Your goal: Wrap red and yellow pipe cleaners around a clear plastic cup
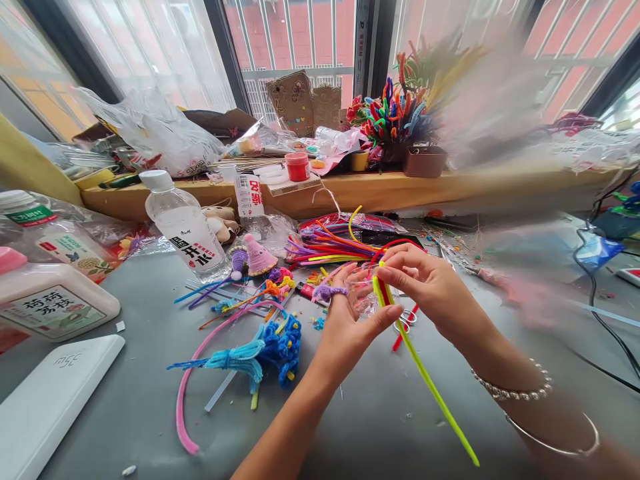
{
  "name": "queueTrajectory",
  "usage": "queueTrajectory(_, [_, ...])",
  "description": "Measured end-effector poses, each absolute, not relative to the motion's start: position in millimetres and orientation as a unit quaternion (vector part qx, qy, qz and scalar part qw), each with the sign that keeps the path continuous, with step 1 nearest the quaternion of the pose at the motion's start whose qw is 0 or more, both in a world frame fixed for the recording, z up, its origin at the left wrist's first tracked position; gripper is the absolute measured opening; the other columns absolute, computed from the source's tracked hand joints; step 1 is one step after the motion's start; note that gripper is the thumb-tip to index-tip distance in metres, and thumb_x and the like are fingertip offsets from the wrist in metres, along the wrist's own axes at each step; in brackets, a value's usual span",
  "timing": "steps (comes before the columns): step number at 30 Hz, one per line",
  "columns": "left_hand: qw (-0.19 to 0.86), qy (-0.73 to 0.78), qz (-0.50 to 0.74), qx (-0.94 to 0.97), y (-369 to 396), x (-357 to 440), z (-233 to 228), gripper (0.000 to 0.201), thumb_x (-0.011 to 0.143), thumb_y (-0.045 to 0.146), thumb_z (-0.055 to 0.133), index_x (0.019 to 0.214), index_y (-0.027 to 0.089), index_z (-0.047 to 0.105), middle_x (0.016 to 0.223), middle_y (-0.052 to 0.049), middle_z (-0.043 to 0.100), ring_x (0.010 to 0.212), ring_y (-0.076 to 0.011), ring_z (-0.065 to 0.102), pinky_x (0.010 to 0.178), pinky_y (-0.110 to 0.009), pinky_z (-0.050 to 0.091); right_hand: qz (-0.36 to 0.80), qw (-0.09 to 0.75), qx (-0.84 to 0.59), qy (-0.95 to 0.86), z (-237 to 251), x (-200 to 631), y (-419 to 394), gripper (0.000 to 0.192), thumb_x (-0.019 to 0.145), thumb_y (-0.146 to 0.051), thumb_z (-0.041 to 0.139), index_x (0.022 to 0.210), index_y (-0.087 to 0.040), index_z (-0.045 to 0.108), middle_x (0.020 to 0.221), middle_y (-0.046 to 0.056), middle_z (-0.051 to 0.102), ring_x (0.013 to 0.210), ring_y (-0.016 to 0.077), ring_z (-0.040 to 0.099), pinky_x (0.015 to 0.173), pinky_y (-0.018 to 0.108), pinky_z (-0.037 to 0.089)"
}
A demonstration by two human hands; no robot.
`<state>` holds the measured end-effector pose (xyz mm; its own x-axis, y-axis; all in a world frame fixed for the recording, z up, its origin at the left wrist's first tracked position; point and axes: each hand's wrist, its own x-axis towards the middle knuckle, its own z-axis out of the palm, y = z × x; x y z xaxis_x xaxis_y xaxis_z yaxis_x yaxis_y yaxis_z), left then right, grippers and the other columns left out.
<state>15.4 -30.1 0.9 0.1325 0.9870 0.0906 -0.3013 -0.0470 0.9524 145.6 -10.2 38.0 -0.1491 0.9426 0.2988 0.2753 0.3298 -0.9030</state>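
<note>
My left hand [345,320] and my right hand [425,283] meet above the grey table, both pinching the top of a yellow-green pipe cleaner [425,373] paired with a red pipe cleaner [404,335]. The yellow-green stem trails down and right toward the table's front. A purple fuzzy ring [329,291] sits on a finger of my left hand. My right wrist carries a bead bracelet [515,392] and a thin bangle. A small clear wrapper shows between the two hands.
A bundle of coloured pipe cleaners [330,250] lies behind the hands. A blue tassel and flower piece [260,350] and a pink stem [193,393] lie left. A water bottle [187,230], white jug [50,303] and cluttered wooden sill [350,187] stand beyond.
</note>
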Motion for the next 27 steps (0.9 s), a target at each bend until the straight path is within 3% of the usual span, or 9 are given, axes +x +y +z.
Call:
queueTrajectory(6, [0.572, 0.369, 0.556, 0.476, -32.0, 17.9, -2.8, 0.076, 0.061, 0.025, 0.072, 0.125, 0.025, 0.031, 0.121, -0.01, 0.048, 0.114, -0.0261, 0.046, 0.097, -0.043, 0.033, 0.357, 0.493, -0.457, -0.648, 32.8, 142.3, -9.8, 0.024, 0.072, -0.043, 0.059, 0.067, -0.02, 0.06, 0.089, 0.004, 0.054, 0.086, 0.0159, 0.053, 0.076, 0.03, 0.043])
queueTrajectory(17, [0.562, 0.357, 0.565, 0.488, -31.9, 19.1, 3.6, 0.065, 0.06, 0.024, 0.072, 0.115, 0.023, 0.038, 0.116, -0.009, 0.052, 0.111, -0.0254, 0.049, 0.097, -0.042, 0.033, 0.374, 0.47, -0.468, -0.649, 40.6, 141.3, -14.8, 0.026, 0.074, -0.043, 0.057, 0.067, -0.018, 0.058, 0.069, -0.001, 0.055, 0.066, 0.0111, 0.05, 0.065, 0.025, 0.041])
queueTrajectory(27, [0.569, 0.338, 0.584, 0.469, -32.8, 22.0, 2.8, 0.065, 0.061, 0.021, 0.071, 0.117, 0.023, 0.039, 0.113, -0.007, 0.054, 0.11, -0.0239, 0.049, 0.096, -0.039, 0.034, 0.358, 0.484, -0.484, -0.635, 40.8, 139.3, -17.0, 0.03, 0.073, -0.047, 0.056, 0.065, -0.018, 0.056, 0.067, -0.001, 0.052, 0.063, 0.0107, 0.047, 0.059, 0.023, 0.038])
